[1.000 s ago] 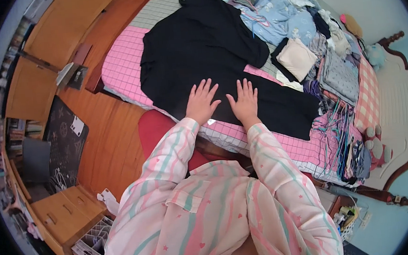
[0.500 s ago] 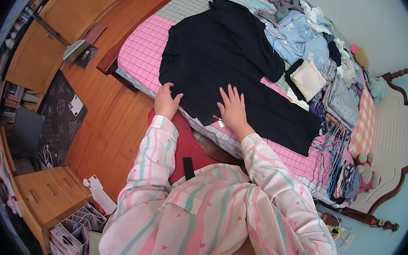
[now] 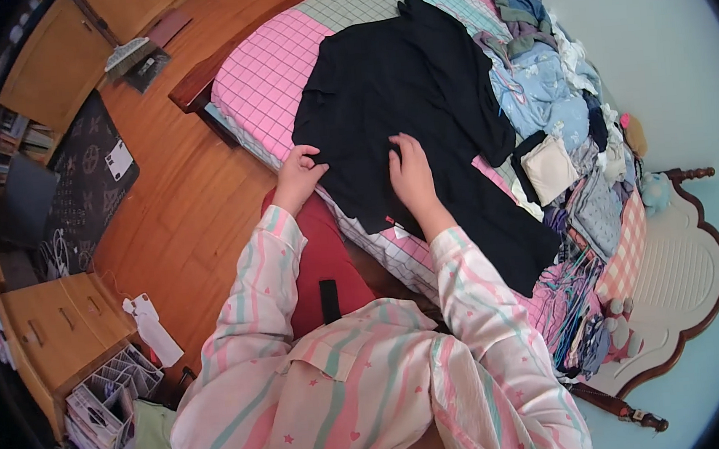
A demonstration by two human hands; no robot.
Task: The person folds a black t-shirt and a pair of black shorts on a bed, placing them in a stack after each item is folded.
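A black long-sleeved top (image 3: 400,95) lies spread on the bed, a long part of it reaching toward the headboard. At its near left edge, my left hand (image 3: 299,181) is closed, thumb and fingers pinching the cloth. My right hand (image 3: 412,178) is on the top's near middle, its fingers curled in and closed on the fabric; the thumb side is partly hidden. A small red tag (image 3: 390,220) and a white label (image 3: 400,232) show at the near edge, left of my right wrist.
The bed (image 3: 259,72) has a pink, grey and blue checked cover. Heaped clothes (image 3: 545,109) and a bundle of hangers (image 3: 567,292) lie along its right side, by the white headboard (image 3: 671,263). Left are wooden drawers (image 3: 63,319), a broom (image 3: 128,57) and a dark mat (image 3: 90,182).
My right hand's spread fingers have curled in and closed on the cloth. My left fingers have drawn together at the top's edge. The view has shifted a little.
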